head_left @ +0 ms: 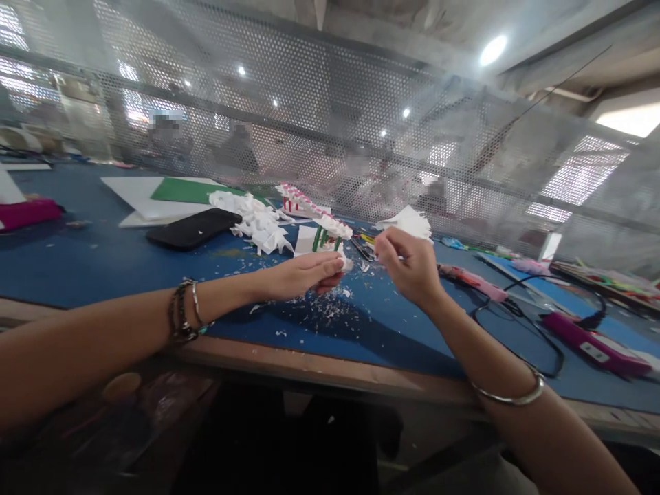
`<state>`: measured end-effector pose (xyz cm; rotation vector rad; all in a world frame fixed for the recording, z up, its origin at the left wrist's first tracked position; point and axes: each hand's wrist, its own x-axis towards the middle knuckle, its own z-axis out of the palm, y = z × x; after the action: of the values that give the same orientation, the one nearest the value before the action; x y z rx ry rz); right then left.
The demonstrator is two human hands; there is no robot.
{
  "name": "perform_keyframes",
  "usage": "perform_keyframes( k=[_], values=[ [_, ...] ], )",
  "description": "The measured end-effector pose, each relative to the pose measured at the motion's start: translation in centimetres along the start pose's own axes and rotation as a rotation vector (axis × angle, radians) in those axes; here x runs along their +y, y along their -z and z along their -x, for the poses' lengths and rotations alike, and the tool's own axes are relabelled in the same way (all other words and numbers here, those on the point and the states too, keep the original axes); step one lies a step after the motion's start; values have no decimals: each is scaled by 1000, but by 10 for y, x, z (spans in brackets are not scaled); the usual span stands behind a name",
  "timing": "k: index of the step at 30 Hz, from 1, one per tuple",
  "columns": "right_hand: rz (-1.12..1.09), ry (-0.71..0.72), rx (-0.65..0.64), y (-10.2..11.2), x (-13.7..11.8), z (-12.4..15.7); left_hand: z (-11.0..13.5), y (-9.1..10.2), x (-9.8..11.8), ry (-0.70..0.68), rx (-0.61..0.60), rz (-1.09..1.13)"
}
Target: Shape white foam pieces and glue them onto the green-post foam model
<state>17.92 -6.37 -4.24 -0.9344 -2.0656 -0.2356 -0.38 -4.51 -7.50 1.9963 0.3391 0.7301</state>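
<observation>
My left hand (304, 275) is over the middle of the table, thumb pressed against the fingers. A small white piece (348, 264), perhaps paper or foam, sticks out of its fingertips. To the right, my right hand (410, 265) is raised with its fingers curled into a pinch. Whatever it holds, if anything, is too small to make out. Just beyond my left hand stands a small model with a white top and green posts (333, 228). A similar one with a pink-dotted top and red posts (299, 199) is behind it.
White scraps (258, 220) lie beside a black phone-like slab (194, 228) and a green sheet (193, 190). Crumbs dot the blue table (103, 254). At the right are a pink glue gun (477, 282), its black cable and a magenta power strip (592, 344). A perforated screen (309, 89) stands behind.
</observation>
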Motion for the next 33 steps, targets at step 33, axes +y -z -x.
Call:
perform_keyframes(
  k=[33],
  values=[
    [344,-174,-567,27,51,-4,-1,17,-5,-83,394,-715]
  ],
)
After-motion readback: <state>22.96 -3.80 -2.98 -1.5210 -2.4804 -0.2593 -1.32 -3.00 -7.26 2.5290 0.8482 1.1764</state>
